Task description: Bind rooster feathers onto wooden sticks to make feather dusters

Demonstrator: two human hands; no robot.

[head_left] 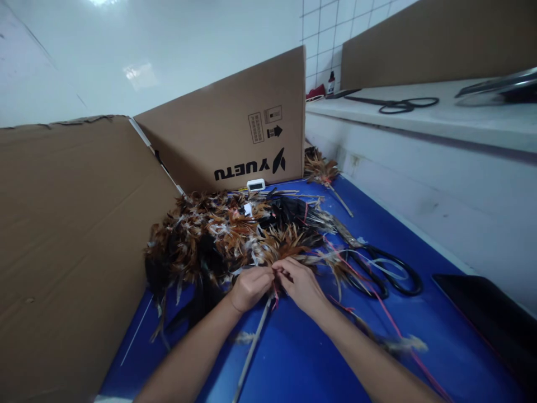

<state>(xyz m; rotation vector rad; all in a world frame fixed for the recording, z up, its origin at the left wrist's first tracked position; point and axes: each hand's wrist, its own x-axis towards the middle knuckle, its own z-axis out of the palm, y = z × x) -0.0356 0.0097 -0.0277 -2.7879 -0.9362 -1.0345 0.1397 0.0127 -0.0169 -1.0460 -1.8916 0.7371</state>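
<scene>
Cardboard wall (71, 252) closes left side; cardboard box (235, 123) blocks rear. Feather heap (218, 235) fills middle of bench (293, 358). Black scissors (386, 271) lie right of heap. Raised ledge (419, 168) bounds right. Bare blue strip near front.

Place: small craft workshop | Evidence: heap of loose feathers (222, 235) lying on a blue worktable (302, 352) at centre | black scissors (386, 271) resting right of centre | cardboard panels (235, 134) walling the bench at left and rear | second scissors (403, 104) sitting on the white ledge (461, 117), upper right
</scene>
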